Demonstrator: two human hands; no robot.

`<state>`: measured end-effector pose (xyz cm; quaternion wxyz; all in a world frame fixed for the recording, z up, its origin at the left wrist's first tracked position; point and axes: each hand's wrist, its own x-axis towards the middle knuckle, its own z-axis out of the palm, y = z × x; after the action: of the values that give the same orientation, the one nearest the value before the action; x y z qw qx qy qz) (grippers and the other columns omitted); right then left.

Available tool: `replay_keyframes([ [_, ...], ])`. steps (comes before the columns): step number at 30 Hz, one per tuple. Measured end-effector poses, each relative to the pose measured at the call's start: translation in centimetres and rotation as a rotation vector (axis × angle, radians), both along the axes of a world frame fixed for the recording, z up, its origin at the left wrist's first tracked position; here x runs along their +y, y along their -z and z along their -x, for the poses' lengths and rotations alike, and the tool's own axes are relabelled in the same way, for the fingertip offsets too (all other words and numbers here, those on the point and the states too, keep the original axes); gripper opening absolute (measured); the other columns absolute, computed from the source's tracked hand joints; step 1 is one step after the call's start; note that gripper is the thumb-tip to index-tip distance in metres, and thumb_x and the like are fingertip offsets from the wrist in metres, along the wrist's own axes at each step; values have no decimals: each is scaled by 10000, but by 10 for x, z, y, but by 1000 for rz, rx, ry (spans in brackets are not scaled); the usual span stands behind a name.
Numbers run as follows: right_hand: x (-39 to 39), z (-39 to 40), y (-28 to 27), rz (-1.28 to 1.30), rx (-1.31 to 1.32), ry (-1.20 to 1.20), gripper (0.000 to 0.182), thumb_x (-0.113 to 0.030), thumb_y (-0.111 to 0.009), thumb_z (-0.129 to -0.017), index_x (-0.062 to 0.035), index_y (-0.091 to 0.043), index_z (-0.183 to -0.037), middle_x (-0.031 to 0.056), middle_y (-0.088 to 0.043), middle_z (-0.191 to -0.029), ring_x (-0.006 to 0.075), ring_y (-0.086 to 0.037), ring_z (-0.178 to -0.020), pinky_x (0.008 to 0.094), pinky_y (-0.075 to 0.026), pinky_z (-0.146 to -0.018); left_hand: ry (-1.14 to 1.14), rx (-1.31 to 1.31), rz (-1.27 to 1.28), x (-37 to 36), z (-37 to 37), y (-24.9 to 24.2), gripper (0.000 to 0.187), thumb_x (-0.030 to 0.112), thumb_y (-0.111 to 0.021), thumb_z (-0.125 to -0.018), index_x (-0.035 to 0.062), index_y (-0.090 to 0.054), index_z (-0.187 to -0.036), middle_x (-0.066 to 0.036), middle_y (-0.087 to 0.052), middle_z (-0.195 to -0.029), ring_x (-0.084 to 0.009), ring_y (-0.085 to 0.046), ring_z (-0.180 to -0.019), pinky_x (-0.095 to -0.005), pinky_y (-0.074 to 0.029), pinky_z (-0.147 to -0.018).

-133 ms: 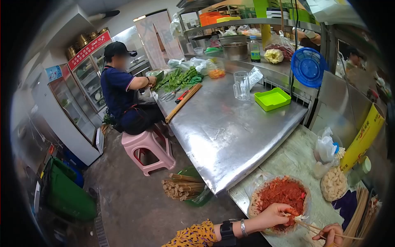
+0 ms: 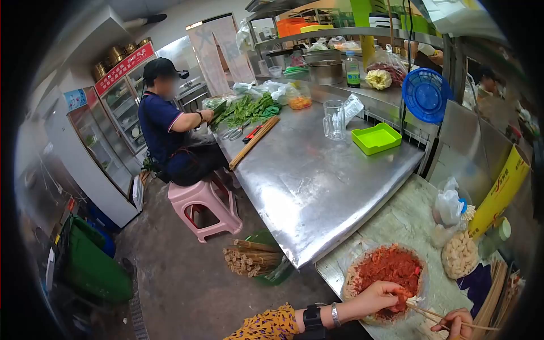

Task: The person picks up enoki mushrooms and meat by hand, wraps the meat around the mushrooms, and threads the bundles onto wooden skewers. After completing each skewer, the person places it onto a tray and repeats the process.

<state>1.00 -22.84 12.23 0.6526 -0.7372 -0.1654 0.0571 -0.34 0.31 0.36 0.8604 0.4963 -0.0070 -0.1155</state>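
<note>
My left hand (image 2: pixel 381 298) is closed in a pinch over the near side of a bowl of red marinated meat (image 2: pixel 391 265). A reddish piece of meat (image 2: pixel 401 300) is between its fingertips, at the tip end of a thin wooden skewer (image 2: pixel 425 311). At the lower right edge, my right hand (image 2: pixel 457 324) is closed around the skewer's other part; more than one stick may be in it. Something pale lies by the left fingertips, too small to name. A bundle of wooden skewers (image 2: pixel 491 294) stands to the right, beside a dark purple cloth or bag (image 2: pixel 476 279).
A bag of pale pieces (image 2: pixel 459 254) and a yellow roll (image 2: pixel 498 190) stand at the right. The steel table (image 2: pixel 317 187) carries a green tray (image 2: pixel 376 137), a glass pitcher (image 2: pixel 334 120) and leafy greens (image 2: pixel 249 109). A co-worker (image 2: pixel 164 124) sits on a pink stool (image 2: pixel 198 198).
My hands stay almost in place around the skewer and meat. The view has shifted very slightly, and the co-worker's hand has moved a little near the greens.
</note>
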Motion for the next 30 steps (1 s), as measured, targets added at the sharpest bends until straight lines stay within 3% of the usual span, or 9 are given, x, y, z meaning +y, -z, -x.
replay_keyframes([
  [8,0,2,-6,10,-29,13,215,-113,-442,-933,59,-564,-895,137,-572,-829,205,-590,-690,311,-512,-663,-5,26,-47,1,2,-11,323,-2,-515,-833,-6,-563,-1152,-54,-639,-944,-91,-612,-785,-221,-509,-713],
  [11,-3,6,7,-136,58,102,198,-104,-465,-913,55,-581,-891,144,-581,-832,220,-588,-706,313,-499,-633,-142,98,-97,-2,4,-1,327,-26,-522,-802,-16,-573,-1124,-80,-640,-951,-134,-631,-767,-236,-521,-688],
  [12,-22,-12,56,-187,-122,38,334,-343,-492,-896,-15,-536,-853,96,-496,-820,167,-551,-630,335,-541,-536,-231,133,-88,-2,5,-2,327,-41,-502,-794,-23,-574,-1112,-92,-633,-972,-160,-639,-768,-251,-525,-698],
  [13,-13,-7,54,-307,-126,50,300,-264,-464,-918,18,-528,-836,125,-514,-817,218,-591,-593,347,-544,-531,-248,184,-30,2,7,-13,339,-50,-478,-792,-29,-561,-1120,-107,-614,-1022,-184,-638,-821,-292,-540,-725],
  [15,-6,-1,53,-358,-97,84,282,-241,-469,-913,25,-534,-845,124,-513,-836,213,-581,-615,352,-552,-581,-335,134,102,2,7,-15,361,-57,-456,-791,-28,-536,-1142,-130,-585,-1088,-227,-619,-928,-372,-542,-807],
  [18,-10,-2,63,-447,-13,37,259,-192,-443,-923,45,-541,-890,152,-514,-875,228,-589,-688,371,-553,-630,-370,58,297,-4,8,-12,295,-12,-520,-841,-30,-541,-1135,-122,-632,-981,-253,-634,-885,-393,-535,-814],
  [21,-7,2,65,-458,-8,19,259,-181,-434,-927,53,-542,-901,159,-518,-883,237,-598,-710,375,-551,-652,-352,55,342,-7,11,-18,277,-30,-474,-866,-39,-529,-1137,-141,-614,-1045,-241,-604,-980,-414,-502,-875],
  [24,-6,4,73,-472,-7,30,263,-185,-435,-927,55,-543,-911,165,-524,-892,247,-606,-709,376,-550,-664,-365,77,364,-7,12,-16,243,38,-525,-871,-16,-554,-1107,-123,-623,-1020,-255,-616,-938,-440,-506,-853],
  [30,-4,1,82,-566,103,27,270,-203,-446,-923,48,-541,-908,168,-538,-893,259,-615,-700,368,-549,-665,-312,158,384,-9,15,-20,244,71,-497,-893,-5,-549,-1120,-123,-615,-1044,-241,-605,-965,-437,-495,-868],
])
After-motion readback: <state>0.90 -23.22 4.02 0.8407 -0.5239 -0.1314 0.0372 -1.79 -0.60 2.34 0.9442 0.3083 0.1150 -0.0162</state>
